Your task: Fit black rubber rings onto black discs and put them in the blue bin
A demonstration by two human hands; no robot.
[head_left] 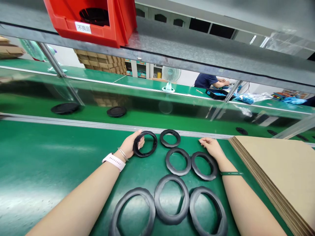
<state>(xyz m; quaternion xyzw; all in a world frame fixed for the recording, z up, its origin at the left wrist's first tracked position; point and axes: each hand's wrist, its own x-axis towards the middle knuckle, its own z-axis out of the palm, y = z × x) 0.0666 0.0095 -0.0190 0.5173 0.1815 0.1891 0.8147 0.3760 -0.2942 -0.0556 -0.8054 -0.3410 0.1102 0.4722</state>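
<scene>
The glossy black ring (pixel 155 144) sits in your left hand (pixel 129 144), fingers closed around its rim. Beside it, six matte, soft-looking rings (pixel 172 219), some wavy-edged, lie on the smooth green tabletop (pixel 73 150). Your right hand (pixel 211 146) curls near them; whether its fingertips meet, I can't tell. Flat brown cardboard (pixel 278 164) is stacked to the right.

On my feed, six rings (pixel 157 198) lie on the table (pixel 61 164) at lower centre. A seventh ring (pixel 136 148) is in the left hand (pixel 129 144), just left of the farthest one. The right hand (pixel 213 147) is at centre right, left of a cardboard stack (pixel 278 170). Overhead I have a shelf (pixel 197 46), with a bin (pixel 98 32) at upper left.
</scene>
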